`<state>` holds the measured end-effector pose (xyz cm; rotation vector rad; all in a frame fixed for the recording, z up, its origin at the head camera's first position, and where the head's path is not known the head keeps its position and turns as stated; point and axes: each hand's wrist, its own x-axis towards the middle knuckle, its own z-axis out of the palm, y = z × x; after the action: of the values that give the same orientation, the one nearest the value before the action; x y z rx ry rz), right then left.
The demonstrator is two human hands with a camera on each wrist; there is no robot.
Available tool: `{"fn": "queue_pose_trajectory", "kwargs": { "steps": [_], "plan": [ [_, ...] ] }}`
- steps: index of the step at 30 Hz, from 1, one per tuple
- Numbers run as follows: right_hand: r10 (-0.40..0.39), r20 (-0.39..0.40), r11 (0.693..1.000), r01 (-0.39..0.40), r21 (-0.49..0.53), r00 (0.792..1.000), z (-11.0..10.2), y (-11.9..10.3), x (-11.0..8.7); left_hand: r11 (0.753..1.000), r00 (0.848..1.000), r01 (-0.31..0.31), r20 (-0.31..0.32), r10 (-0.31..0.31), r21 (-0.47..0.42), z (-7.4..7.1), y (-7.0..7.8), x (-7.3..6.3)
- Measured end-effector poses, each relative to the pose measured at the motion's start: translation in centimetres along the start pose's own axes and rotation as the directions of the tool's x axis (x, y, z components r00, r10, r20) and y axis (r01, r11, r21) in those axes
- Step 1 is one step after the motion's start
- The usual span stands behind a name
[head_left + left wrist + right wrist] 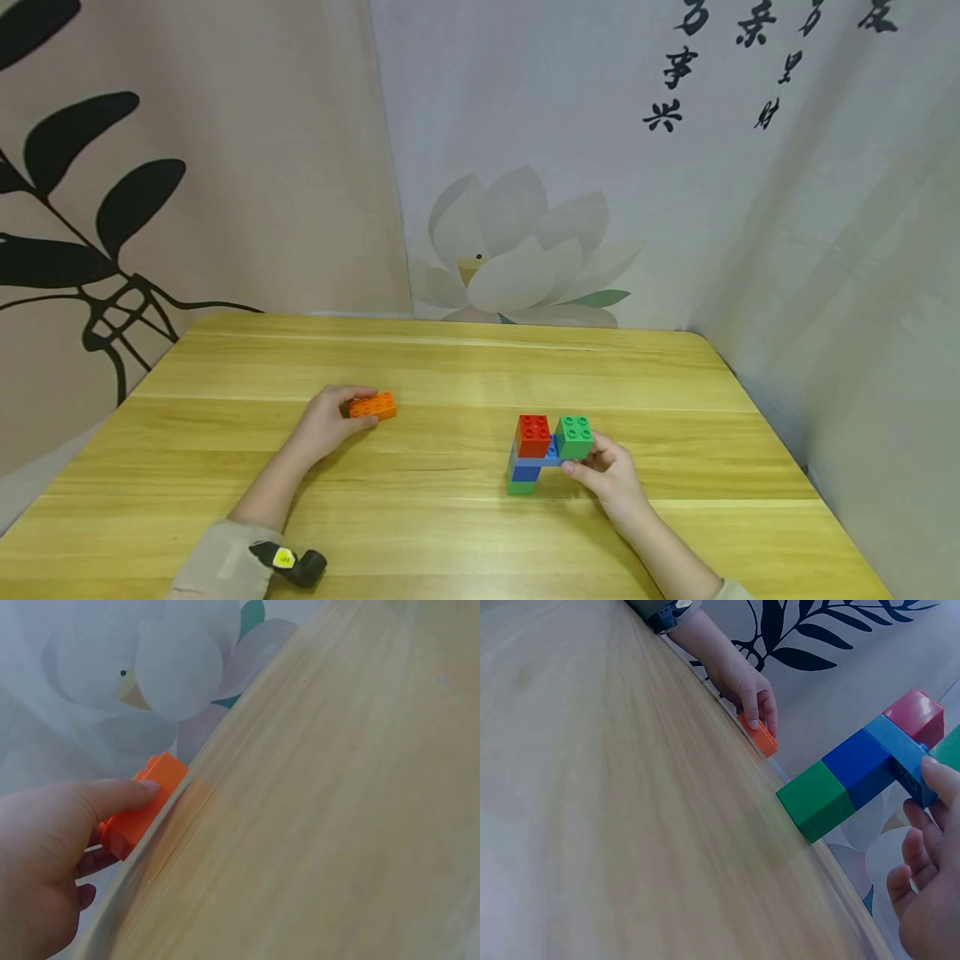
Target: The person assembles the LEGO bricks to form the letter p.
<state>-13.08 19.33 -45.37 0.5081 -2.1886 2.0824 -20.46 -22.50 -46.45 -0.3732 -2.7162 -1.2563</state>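
Observation:
On the left of the table, my left hand point(331, 422) pinches an orange toy brick point(374, 406) between thumb and fingers, studs facing up. The left wrist view shows the same orange brick point(145, 810) low at the tabletop. To the right, a small brick structure point(859, 766) stands upright: green at the bottom, dark blue above, then a flat lighter blue piece. A red brick point(533, 436) and a green brick point(574, 437) sit side by side on that blue piece. My right hand point(611, 479) grips the overhanging right end, its thumb at the blue piece.
The wooden table point(435, 533) reaches back to a fabric backdrop point(300, 167) printed with a lotus, leaves and characters. A black strap device point(292, 562) is worn on the left sleeve point(225, 562).

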Motion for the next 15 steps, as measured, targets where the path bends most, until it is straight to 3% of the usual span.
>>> {"fn": "queue_pose_trajectory", "kwargs": {
  "steps": [15],
  "plan": [
    [-0.014,0.005,1.0,0.014,0.009,1.0,-0.1,0.1,0.1,0.999,0.999,-0.036,-0.006,0.036,-0.026,-0.2,1.9,0.3]
  ]
}}
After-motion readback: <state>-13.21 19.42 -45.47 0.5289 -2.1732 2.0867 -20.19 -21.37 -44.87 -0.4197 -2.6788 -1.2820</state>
